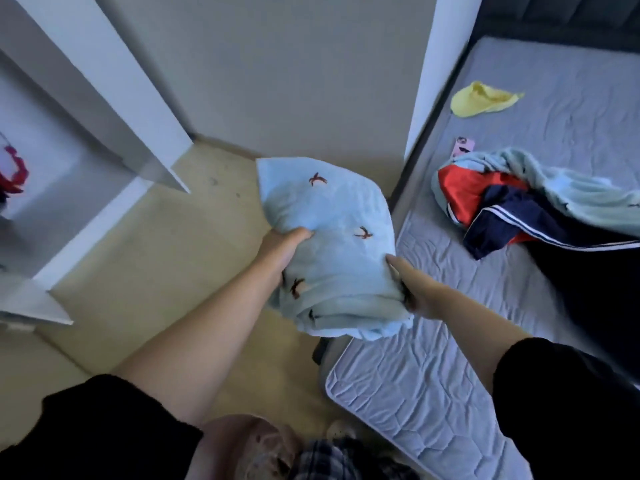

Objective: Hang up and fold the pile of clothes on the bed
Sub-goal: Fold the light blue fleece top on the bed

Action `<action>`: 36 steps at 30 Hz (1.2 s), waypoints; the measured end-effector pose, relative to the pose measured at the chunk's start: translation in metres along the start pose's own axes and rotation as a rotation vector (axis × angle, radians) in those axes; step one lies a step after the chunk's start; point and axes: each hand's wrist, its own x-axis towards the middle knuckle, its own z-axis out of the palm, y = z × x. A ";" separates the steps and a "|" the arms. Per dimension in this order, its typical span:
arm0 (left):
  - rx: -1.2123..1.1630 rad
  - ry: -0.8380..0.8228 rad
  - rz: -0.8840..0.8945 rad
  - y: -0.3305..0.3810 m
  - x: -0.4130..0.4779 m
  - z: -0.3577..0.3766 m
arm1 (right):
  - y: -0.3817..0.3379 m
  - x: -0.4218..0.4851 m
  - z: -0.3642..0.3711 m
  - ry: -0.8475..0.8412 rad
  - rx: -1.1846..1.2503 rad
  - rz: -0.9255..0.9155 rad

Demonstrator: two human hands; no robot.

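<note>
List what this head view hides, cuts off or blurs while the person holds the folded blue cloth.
Head view:
Fingers of the left hand and right hand: hidden under the folded blue cloth.
The red item: cut off by the left edge.
The pink object on the bed: too small to identify.

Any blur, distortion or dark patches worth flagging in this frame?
Head view: wide-angle distortion bows the white panels and bed; the pile is motion-smeared; the right edge is in deep shadow; blue cloth, left hand and right hand are fairly sharp.
</note>
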 end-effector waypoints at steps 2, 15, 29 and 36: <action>-0.016 0.040 0.022 0.022 -0.010 -0.020 | -0.011 -0.015 0.016 -0.044 -0.028 -0.051; -0.507 0.318 0.027 0.103 0.008 -0.189 | -0.146 -0.038 0.192 -0.063 -0.415 -0.453; -0.884 0.359 0.126 0.256 0.224 -0.537 | -0.366 0.077 0.623 0.059 -0.987 -1.119; -0.991 0.444 0.175 0.295 0.275 -0.655 | -0.422 0.110 0.757 -0.129 -1.023 -1.215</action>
